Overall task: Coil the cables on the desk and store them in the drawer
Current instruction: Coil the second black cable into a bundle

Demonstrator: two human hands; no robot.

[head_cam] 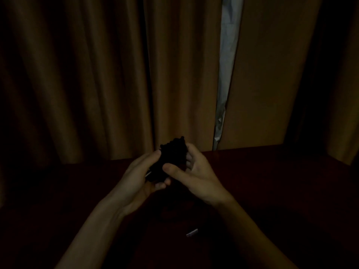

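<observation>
The scene is very dark. A black bundle of coiled cable is held up above the dark wooden desk, between both hands. My left hand cups it from the left and below, fingers curled under it. My right hand grips it from the right, thumb pressed on its front. A small pale plug end lies on the desk below the hands; whether it belongs to this cable is hidden in the dark. No drawer is visible.
Brown curtains hang right behind the desk's far edge, with a narrow bright gap right of centre. The desk surface around the hands is too dark to make out other items.
</observation>
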